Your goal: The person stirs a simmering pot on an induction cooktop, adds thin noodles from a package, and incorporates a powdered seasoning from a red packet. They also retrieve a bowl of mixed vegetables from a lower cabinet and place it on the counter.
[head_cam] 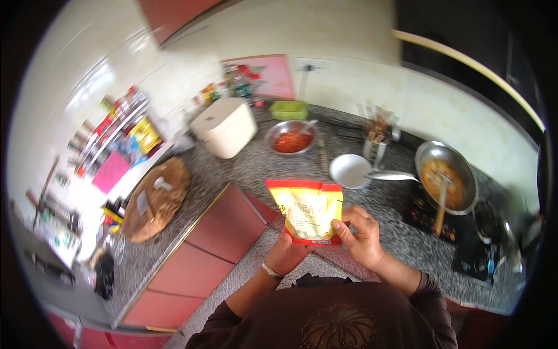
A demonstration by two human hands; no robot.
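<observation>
A red and yellow plastic food pouch (307, 211), printed with small writing, is held up in front of my chest between both hands. My left hand (290, 253) grips its lower left edge from below, with the fingers hidden behind it. Thumb and fingers of my right hand (362, 235) pinch the pouch's lower right side. A strip near its top right corner looks notched or partly torn. Beyond the pouch, a white bowl (350, 170) rests on the granite counter, and a metal bowl of chopped red food (291, 138) with a spoon in it stands farther back.
On the right, a wok (470, 192) holding soupy food and a wooden-handled utensil stands on the black stove. A utensil holder (375, 150), a green basket (287, 110) and a cream container (224, 126) line the back. A round wooden chopping board (170, 209) lies left, near a crowded rack.
</observation>
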